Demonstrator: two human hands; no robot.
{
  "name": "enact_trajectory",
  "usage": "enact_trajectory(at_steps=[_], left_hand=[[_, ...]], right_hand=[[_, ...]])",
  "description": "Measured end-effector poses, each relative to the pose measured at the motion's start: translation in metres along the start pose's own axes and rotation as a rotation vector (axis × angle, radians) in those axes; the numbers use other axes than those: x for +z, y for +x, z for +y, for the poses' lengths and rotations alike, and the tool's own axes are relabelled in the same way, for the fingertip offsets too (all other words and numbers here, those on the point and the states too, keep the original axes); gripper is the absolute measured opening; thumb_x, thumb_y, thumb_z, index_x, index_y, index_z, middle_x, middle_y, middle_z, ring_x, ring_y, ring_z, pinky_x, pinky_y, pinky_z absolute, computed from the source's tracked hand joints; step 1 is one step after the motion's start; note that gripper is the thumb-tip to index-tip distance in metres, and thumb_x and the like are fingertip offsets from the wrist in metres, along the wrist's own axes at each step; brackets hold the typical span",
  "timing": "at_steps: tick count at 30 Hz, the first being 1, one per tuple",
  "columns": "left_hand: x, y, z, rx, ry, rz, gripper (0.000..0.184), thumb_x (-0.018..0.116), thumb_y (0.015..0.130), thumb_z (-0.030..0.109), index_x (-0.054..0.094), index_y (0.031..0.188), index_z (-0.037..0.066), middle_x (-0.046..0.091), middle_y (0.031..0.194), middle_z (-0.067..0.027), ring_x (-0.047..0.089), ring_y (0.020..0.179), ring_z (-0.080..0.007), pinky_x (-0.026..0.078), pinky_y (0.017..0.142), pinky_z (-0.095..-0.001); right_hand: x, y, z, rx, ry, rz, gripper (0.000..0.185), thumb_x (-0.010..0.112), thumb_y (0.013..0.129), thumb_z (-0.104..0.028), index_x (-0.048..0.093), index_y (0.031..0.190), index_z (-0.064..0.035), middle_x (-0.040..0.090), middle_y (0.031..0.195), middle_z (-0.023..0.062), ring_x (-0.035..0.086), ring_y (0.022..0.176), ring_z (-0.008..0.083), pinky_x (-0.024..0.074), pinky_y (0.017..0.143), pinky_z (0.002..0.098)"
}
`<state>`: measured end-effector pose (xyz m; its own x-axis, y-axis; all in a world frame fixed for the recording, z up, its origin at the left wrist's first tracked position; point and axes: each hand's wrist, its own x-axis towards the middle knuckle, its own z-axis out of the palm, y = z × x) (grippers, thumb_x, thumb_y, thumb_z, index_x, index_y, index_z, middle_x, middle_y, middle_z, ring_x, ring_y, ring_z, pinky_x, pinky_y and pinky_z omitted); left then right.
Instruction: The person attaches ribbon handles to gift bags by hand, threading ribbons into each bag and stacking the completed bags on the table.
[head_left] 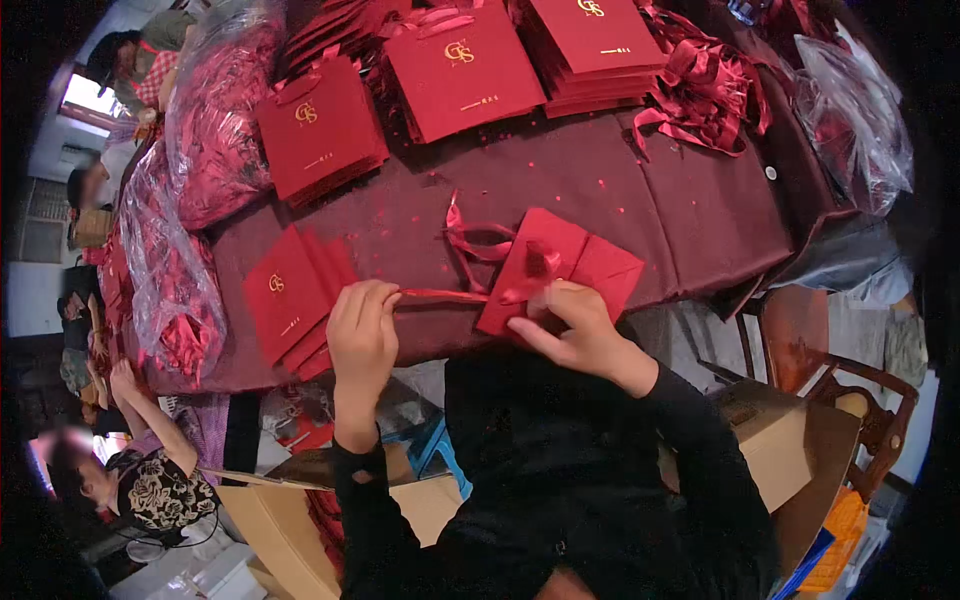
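A red paper bag (610,272) lies tilted near the table's front edge, with red ribbon on it. My right hand (572,325) is at its lower middle, thumb and fingers closed on the ribbon or the bag's edge. From there a taut red ribbon (440,295) runs left to my left hand (365,325), whose fingers are pinched on its end. A loose ribbon loop (472,240) lies at the bag's upper left. Just left of my left hand sits a fanned stack of red bags (285,290) with gold print.
Stacks of red bags (465,75) line the table's far side, beside a ribbon pile (705,90). Plastic bags (215,130) of red ribbon stand at the left. Cardboard boxes (285,535) and a wooden chair (885,425) are below the table. Other people (160,490) are at the left.
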<state>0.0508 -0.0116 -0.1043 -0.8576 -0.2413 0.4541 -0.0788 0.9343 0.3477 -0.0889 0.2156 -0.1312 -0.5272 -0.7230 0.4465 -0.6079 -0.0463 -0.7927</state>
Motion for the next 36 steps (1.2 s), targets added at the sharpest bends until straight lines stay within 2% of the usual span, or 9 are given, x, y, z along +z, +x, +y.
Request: enact_trajectory(at_steps=[4,9,12,16,21,28,30,33,36], left_hand=[[-0.006,0.000,-0.021,-0.048,0.125,0.011,0.009,0.063,0.081,-0.001,0.060,0.090,-0.001,0.062,0.092,-0.0143,0.059,0.088,-0.0316,0.048,0.076,-0.0393],[-0.007,0.016,-0.019,-0.074,0.330,-0.018,0.018,0.058,0.086,0.003,0.062,0.104,0.001,0.063,0.100,-0.0143,0.059,0.094,-0.0316,0.047,0.081,-0.0414],[0.004,0.032,0.003,-0.089,0.236,0.064,0.033,0.058,0.084,0.005,0.057,0.117,0.000,0.060,0.114,-0.0141,0.057,0.096,-0.0323,0.043,0.086,-0.0431],[0.056,0.057,0.037,0.158,-0.125,-0.072,0.039,0.057,0.086,0.004,0.054,0.124,-0.002,0.058,0.120,-0.0167,0.057,0.095,-0.0335,0.047,0.085,-0.0395],[0.081,0.060,0.031,0.115,-0.059,-0.027,0.026,0.056,0.070,-0.004,0.058,0.096,-0.001,0.054,0.093,-0.0142,0.056,0.086,-0.0327,0.049,0.075,-0.0405],[0.087,0.065,0.019,0.102,-0.011,0.035,0.028,0.056,0.072,-0.003,0.062,0.100,-0.001,0.057,0.094,-0.0145,0.056,0.086,-0.0325,0.048,0.075,-0.0410],[0.088,0.064,0.020,0.105,-0.004,0.035,0.028,0.056,0.073,-0.003,0.062,0.100,-0.001,0.057,0.094,-0.0144,0.056,0.086,-0.0324,0.048,0.076,-0.0408],[0.089,0.065,0.017,0.103,-0.017,0.045,0.025,0.056,0.075,-0.001,0.063,0.100,-0.001,0.057,0.093,-0.0146,0.056,0.087,-0.0322,0.048,0.077,-0.0406],[0.075,0.066,0.022,-0.005,-0.151,-0.021,0.021,0.056,0.080,0.001,0.064,0.099,-0.002,0.059,0.097,-0.0157,0.058,0.090,-0.0344,0.048,0.079,-0.0406]], right_hand=[[0.001,-0.003,-0.004,0.076,-0.193,0.188,0.019,0.072,0.079,-0.009,0.057,0.087,-0.0011,0.057,0.074,0.0121,0.057,0.066,0.0266,0.0455,0.056,0.0354],[-0.004,-0.002,-0.004,0.128,-0.377,-0.013,0.041,0.064,0.081,-0.006,0.058,0.122,-0.0114,0.050,0.078,0.0102,0.054,0.064,0.0261,0.0470,0.057,0.0362],[-0.008,-0.003,0.000,0.045,-0.474,-0.133,0.050,0.061,0.079,-0.006,0.058,0.127,-0.0190,0.046,0.077,0.0090,0.054,0.066,0.0249,0.0474,0.057,0.0356],[-0.005,-0.002,0.001,-0.013,-0.528,-0.148,0.053,0.059,0.075,-0.005,0.059,0.127,-0.0197,0.045,0.077,0.0085,0.054,0.067,0.0239,0.0475,0.056,0.0347],[-0.005,-0.004,0.003,-0.035,-0.498,-0.126,0.048,0.059,0.076,-0.006,0.063,0.122,-0.0181,0.046,0.078,0.0079,0.054,0.067,0.0229,0.0476,0.057,0.0334],[-0.007,-0.002,0.000,-0.078,-0.505,-0.184,0.046,0.062,0.079,-0.011,0.060,0.125,-0.0154,0.045,0.079,0.0083,0.054,0.070,0.0235,0.0474,0.058,0.0326],[-0.007,0.000,-0.009,-0.028,-0.504,-0.246,0.055,0.067,0.080,-0.025,0.053,0.131,-0.0095,0.049,0.087,0.0107,0.054,0.076,0.0258,0.0483,0.065,0.0345],[-0.004,-0.016,-0.028,0.004,-0.685,-0.229,0.083,0.073,0.072,-0.046,0.046,0.130,0.0064,0.049,0.121,0.0175,0.050,0.098,0.0291,0.0444,0.081,0.0379],[-0.003,-0.028,-0.040,-0.027,-0.922,-0.338,0.064,0.070,0.071,-0.030,0.055,0.123,0.0039,0.050,0.128,0.0186,0.052,0.102,0.0289,0.0453,0.083,0.0417]])
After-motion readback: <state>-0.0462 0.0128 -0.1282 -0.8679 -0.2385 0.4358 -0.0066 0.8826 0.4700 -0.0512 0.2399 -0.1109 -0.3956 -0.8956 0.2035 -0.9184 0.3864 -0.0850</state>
